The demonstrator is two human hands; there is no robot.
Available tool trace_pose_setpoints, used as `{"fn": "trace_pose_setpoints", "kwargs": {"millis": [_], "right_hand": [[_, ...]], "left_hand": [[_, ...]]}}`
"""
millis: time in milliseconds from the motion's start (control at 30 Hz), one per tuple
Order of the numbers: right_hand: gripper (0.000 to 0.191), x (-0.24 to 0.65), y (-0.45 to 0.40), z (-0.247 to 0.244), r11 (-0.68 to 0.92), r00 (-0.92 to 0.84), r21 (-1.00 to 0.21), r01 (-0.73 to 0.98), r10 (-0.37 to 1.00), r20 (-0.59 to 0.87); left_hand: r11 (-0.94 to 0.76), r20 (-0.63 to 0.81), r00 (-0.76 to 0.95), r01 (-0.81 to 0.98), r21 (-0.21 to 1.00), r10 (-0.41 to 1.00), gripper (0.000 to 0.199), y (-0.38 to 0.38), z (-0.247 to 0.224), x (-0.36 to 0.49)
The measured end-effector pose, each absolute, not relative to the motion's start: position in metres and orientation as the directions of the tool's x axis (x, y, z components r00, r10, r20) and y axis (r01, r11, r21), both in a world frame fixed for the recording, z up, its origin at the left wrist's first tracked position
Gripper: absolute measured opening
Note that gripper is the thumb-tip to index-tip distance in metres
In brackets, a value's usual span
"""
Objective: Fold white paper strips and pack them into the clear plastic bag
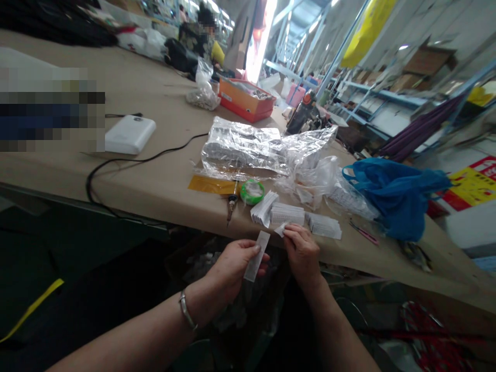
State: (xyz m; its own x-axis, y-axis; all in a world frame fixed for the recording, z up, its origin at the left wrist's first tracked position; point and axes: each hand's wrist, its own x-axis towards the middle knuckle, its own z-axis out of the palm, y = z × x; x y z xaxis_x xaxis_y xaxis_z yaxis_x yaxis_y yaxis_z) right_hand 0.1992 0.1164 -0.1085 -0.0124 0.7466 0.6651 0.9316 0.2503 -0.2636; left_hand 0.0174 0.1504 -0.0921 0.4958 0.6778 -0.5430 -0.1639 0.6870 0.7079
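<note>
Between the thumb and fingers of my left hand [236, 263] is a narrow whitish strip [257, 257], tilted, in front of the table's edge. My right hand [302, 250] pinches a small white piece [281, 230] at the table's front edge. Just behind it lie fanned stacks of white slips: one at the left [264, 209], one in the middle [287, 214] and one at the right [324, 226]. A green roll [252, 191] and a thin pointed tool [231, 204] rest beside the left stack.
Clear plastic bags [248, 147] lie behind the stacks, with a blue bag [403, 191] and pink tweezers [364, 231] to the right. A white power bank [130, 134], a black cable [155, 155] and an orange box [246, 98] are farther back. A person [197, 36] is in the background.
</note>
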Motion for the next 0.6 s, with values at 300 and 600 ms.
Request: {"fn": "trace_pose_setpoints", "kwargs": {"millis": [300,600], "right_hand": [[0.015,0.166,0.092,-0.098,0.574,-0.218,-0.333,0.748,0.686,0.694],[0.017,0.151,0.084,-0.098,0.600,-0.325,-0.266,0.755,0.694,0.642]], "left_hand": [[0.751,-0.436,0.646,-0.351,0.559,0.627,0.010,0.148,-0.084,0.019],[0.742,-0.428,0.631,-0.395,0.542,0.648,0.015,0.144,-0.093,0.020]]}}
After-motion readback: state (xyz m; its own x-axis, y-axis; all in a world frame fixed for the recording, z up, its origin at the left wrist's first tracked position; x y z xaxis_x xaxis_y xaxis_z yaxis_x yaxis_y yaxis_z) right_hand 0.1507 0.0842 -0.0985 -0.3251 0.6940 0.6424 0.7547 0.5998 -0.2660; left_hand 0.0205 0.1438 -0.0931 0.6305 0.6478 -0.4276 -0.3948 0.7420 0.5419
